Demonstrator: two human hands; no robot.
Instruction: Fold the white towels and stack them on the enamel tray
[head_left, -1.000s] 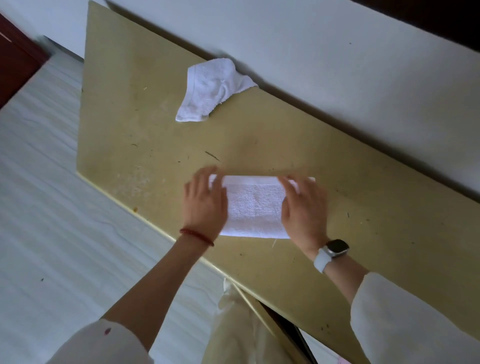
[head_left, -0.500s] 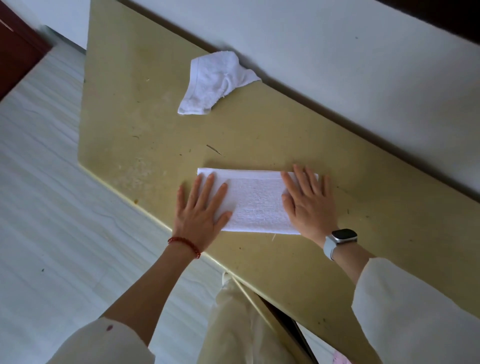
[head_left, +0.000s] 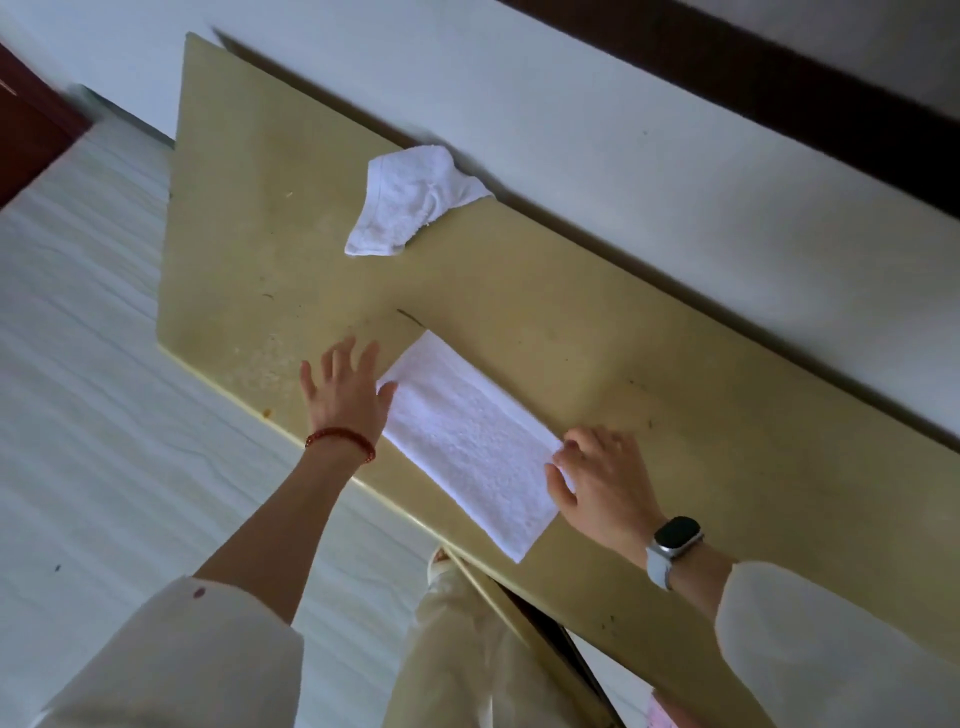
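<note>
A white towel folded into a long strip (head_left: 467, 441) lies slantwise on the yellowish table (head_left: 571, 322), one corner reaching the table's near edge. My left hand (head_left: 347, 395) is spread flat with straight fingers just off the strip's left end, thumb by its edge. My right hand (head_left: 597, 480) rests at the strip's right end, its fingertips and thumb pinching that edge. A second white towel (head_left: 410, 200) lies crumpled at the back of the table against the wall. No enamel tray is in view.
The table stands against a white wall (head_left: 623, 130). Pale striped floor (head_left: 93, 364) spreads to the left. A dark red door (head_left: 31, 135) is at the far left. My light trousers (head_left: 457, 649) are below the table edge.
The view has tilted, so the strip now lies slantwise. My left hand has slid off the strip's left end. My right hand has gone from pressing flat to pinching the right edge.
</note>
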